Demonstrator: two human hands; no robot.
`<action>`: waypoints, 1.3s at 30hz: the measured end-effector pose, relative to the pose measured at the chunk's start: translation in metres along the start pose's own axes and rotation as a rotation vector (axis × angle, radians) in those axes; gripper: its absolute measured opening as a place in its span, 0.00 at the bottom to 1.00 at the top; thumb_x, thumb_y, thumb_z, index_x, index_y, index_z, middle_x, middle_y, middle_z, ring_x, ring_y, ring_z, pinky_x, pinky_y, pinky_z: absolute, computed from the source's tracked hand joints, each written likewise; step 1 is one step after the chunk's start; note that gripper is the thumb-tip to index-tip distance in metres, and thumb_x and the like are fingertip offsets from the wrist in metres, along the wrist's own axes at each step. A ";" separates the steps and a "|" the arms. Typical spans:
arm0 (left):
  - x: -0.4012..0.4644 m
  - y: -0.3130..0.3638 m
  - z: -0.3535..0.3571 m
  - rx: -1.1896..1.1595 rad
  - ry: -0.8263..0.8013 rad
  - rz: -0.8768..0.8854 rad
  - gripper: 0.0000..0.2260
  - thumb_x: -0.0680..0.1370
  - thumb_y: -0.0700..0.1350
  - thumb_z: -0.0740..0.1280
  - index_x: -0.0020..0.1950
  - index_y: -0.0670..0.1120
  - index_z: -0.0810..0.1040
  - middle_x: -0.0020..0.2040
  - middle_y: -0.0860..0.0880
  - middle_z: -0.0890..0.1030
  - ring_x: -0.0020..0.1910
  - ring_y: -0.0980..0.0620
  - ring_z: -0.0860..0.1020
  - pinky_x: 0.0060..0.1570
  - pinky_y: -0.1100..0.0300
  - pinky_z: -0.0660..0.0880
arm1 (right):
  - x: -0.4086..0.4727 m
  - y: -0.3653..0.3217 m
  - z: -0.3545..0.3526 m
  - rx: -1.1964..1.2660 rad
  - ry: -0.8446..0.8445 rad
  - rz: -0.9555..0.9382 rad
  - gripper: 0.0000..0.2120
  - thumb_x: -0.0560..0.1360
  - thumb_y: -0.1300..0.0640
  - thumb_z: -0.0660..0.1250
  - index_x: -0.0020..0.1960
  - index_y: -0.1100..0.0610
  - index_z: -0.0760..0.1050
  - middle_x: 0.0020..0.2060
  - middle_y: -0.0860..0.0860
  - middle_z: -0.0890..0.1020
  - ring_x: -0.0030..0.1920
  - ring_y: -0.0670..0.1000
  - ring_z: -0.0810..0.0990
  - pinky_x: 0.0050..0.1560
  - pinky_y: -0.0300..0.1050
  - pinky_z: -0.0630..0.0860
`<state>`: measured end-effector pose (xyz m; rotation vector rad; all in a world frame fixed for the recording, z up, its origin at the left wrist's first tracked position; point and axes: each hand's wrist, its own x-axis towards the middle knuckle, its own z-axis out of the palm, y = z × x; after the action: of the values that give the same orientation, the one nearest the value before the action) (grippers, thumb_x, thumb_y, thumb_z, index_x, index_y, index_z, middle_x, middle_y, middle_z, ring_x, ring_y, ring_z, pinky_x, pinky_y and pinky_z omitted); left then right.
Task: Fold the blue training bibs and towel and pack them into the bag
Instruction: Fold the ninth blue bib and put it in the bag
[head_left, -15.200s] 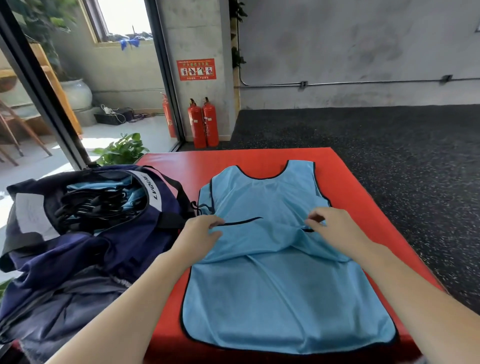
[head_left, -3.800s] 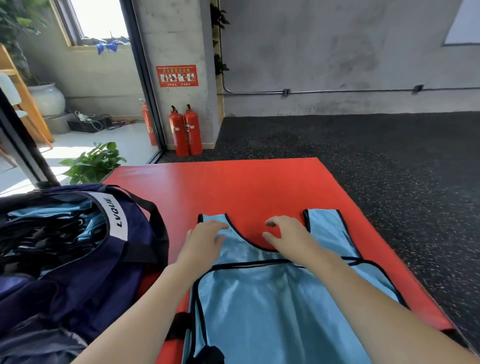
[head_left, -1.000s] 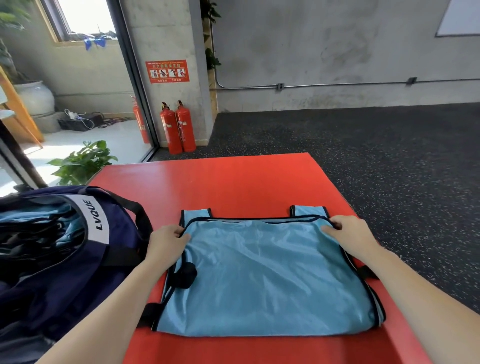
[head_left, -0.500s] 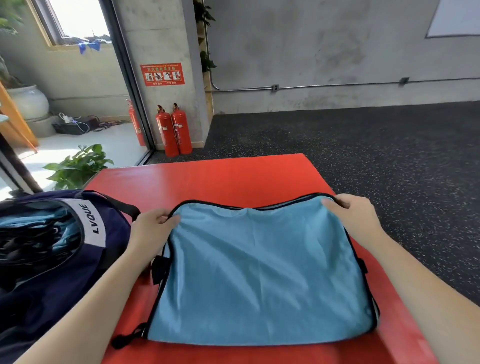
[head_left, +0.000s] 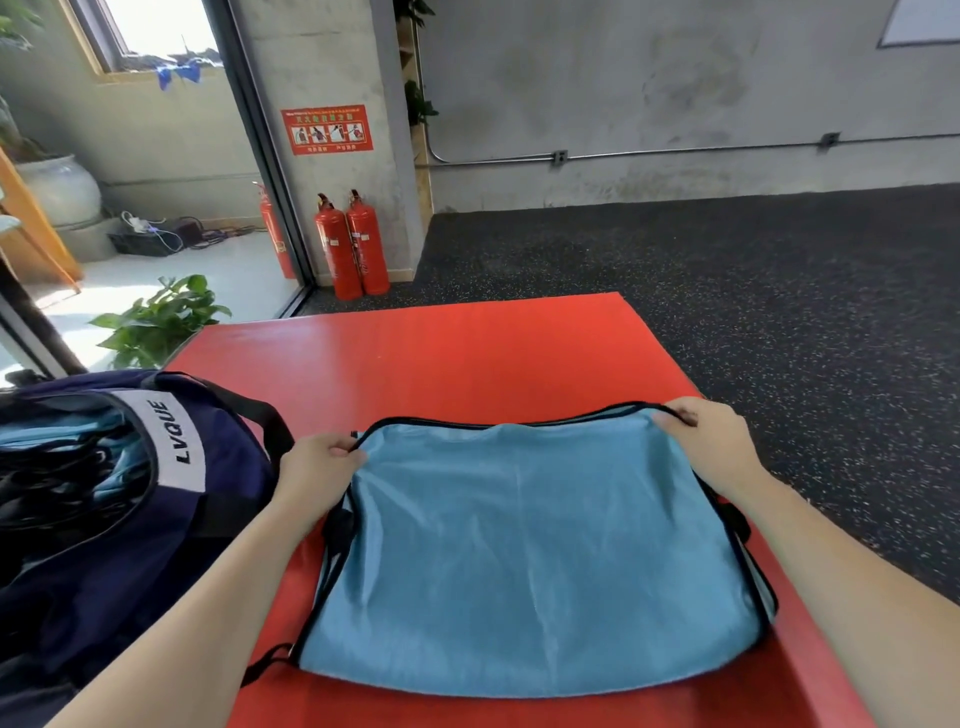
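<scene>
A light blue training bib with black trim lies folded into a rough rectangle on the red mat. My left hand pinches its far left corner. My right hand grips the far right corner, with the black edge under its fingers. A black tie strap sticks out at the bib's near left corner. To the left stands the navy bag, marked LVQUE, open at the top with more blue bibs and black straps inside. I see no towel.
Two red fire extinguishers stand by a concrete pillar beyond the mat. A green plant sits behind the bag near a glass door. Dark speckled rubber floor lies to the right of the mat.
The top layer was brought over the bib's shoulder straps, which are now covered. Both hands hold the far corners slightly farther forward than half a second ago.
</scene>
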<state>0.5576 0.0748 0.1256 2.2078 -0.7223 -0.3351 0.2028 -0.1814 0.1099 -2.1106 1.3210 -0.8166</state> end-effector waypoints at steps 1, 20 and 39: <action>0.000 0.000 -0.001 -0.008 0.021 0.011 0.02 0.76 0.44 0.71 0.47 0.51 0.82 0.41 0.52 0.85 0.47 0.49 0.80 0.50 0.56 0.73 | 0.001 -0.001 -0.001 0.012 0.021 -0.005 0.08 0.78 0.49 0.69 0.41 0.49 0.81 0.35 0.43 0.82 0.41 0.45 0.79 0.41 0.38 0.70; -0.121 0.035 0.059 0.206 -0.237 0.506 0.16 0.83 0.42 0.59 0.71 0.49 0.73 0.69 0.51 0.74 0.68 0.52 0.72 0.66 0.58 0.70 | -0.118 -0.092 0.046 -0.280 -0.343 -0.223 0.17 0.83 0.49 0.60 0.69 0.55 0.72 0.67 0.52 0.76 0.69 0.53 0.73 0.68 0.49 0.69; -0.101 -0.055 0.001 0.656 -0.188 0.271 0.31 0.83 0.64 0.49 0.82 0.50 0.53 0.83 0.44 0.49 0.81 0.45 0.48 0.76 0.47 0.56 | -0.168 -0.046 0.032 -0.480 -0.359 -0.222 0.51 0.68 0.25 0.31 0.82 0.51 0.54 0.81 0.48 0.55 0.81 0.49 0.50 0.80 0.46 0.45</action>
<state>0.4971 0.1638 0.0843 2.6531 -1.3725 -0.1806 0.1959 -0.0068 0.0834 -2.6564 1.1820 -0.1802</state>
